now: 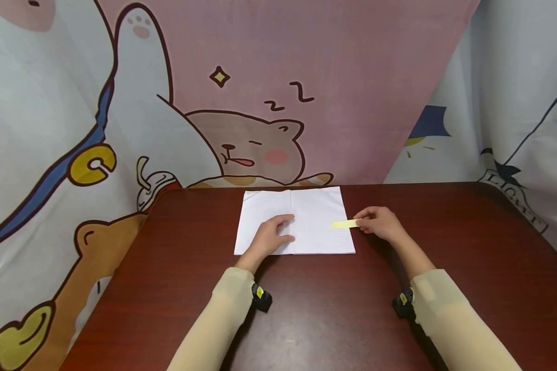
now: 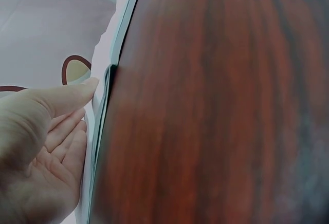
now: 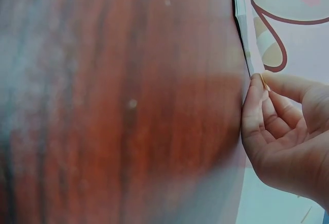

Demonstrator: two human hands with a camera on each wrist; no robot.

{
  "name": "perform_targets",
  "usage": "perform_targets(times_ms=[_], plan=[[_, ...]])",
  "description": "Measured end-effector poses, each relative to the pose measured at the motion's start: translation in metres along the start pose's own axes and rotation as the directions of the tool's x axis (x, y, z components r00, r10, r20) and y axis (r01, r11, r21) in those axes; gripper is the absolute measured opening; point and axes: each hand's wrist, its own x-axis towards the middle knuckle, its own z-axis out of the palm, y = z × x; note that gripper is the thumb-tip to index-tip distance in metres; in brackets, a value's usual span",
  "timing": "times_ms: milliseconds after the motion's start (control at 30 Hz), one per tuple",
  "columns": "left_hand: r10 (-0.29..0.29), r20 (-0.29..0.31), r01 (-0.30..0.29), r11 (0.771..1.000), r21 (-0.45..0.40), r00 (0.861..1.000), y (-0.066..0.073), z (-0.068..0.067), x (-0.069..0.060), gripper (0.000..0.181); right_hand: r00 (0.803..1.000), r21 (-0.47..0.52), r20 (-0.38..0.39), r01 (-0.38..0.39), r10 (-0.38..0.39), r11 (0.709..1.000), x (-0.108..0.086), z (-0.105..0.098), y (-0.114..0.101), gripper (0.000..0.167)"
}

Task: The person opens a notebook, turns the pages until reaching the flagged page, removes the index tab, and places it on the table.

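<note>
An open notebook (image 1: pixel 315 206) with lined white pages lies flat on the dark red-brown table (image 1: pixel 334 299). My left hand (image 1: pixel 271 237) rests on its left page, thumb and fingers apart and reaching to the centre fold. In the left wrist view the left hand (image 2: pixel 49 136) lies along the notebook's edge (image 2: pixel 105 95) with nothing in its grasp. My right hand (image 1: pixel 378 222) pinches one end of a pale yellow paper strip (image 1: pixel 345 224) between thumb and finger. The strip's other end reaches over the right page. In the right wrist view the right hand (image 3: pixel 282 121) pinches the strip edge-on.
A curtain printed with cartoon animals (image 1: pixel 264 144) hangs behind the table and along its left side. White cloth (image 1: pixel 524 118) hangs at the right. A small black wrist camera (image 1: pixel 261 297) sits at the left cuff and another camera (image 1: pixel 404 304) at the right cuff.
</note>
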Motion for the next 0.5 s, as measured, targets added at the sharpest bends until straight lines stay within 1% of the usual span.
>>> perform_targets(times_ms=[300,500], plan=[[-0.007,-0.003,0.007,1.0,0.005,1.0,0.002,-0.0015,-0.001,0.055,1.0,0.014,-0.012,0.005,-0.004,1.0,-0.0004,-0.0001,-0.0004,0.025],[-0.005,-0.003,0.005,1.0,0.005,1.0,0.0013,-0.001,-0.0013,0.055,1.0,0.039,-0.021,-0.016,0.017,0.999,-0.0011,-0.0007,0.0016,0.025]])
